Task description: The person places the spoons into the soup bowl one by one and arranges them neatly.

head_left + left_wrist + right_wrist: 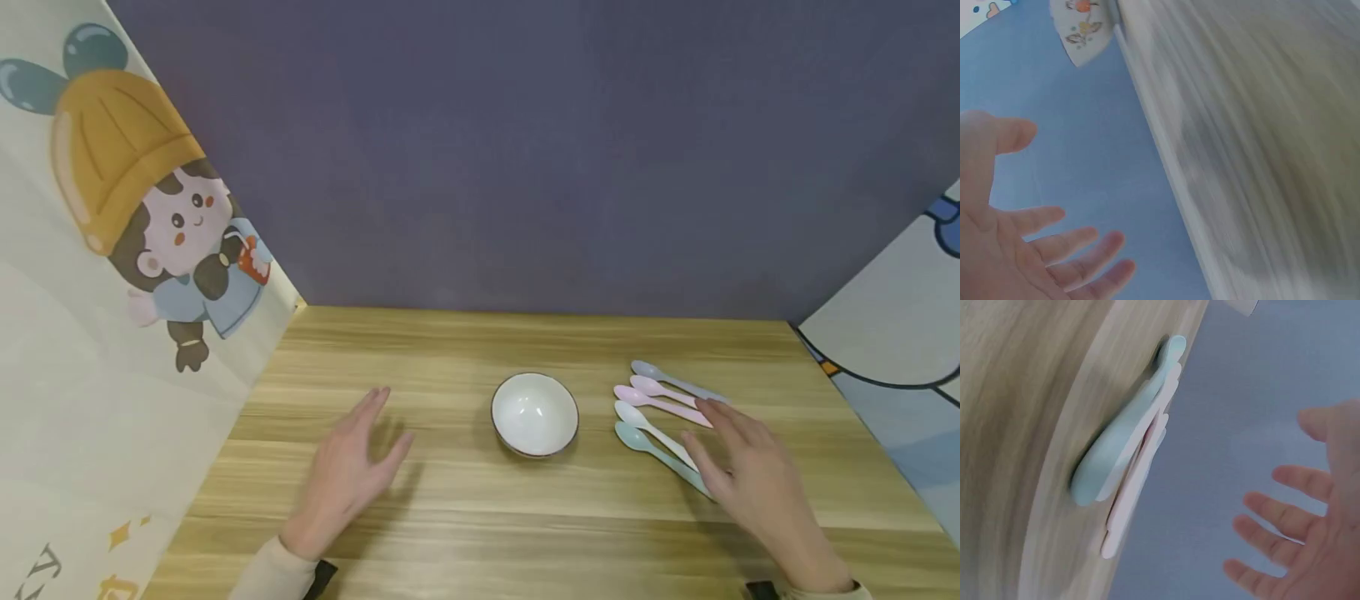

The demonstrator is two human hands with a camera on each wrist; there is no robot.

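Note:
A white bowl [535, 414] with a dark rim stands near the middle of the wooden table, and nothing shows inside it. To its right lie several plastic spoons: a teal spoon [633, 437], a white spoon [632, 414], two pink ones and a greyish-blue spoon [660, 375]. My right hand [757, 475] hovers by the spoon handles, fingers spread and holding nothing; the right wrist view has the teal spoon [1116, 440] apart from the fingers. Left of the bowl, my left hand [345, 471] is raised with its fingers extended and empty.
A dark blue-grey panel [525, 158] rises behind the wooden tabletop [450, 533]. On the left is a pale wall with a cartoon child [180, 217]; another printed panel [892, 333] borders the right side.

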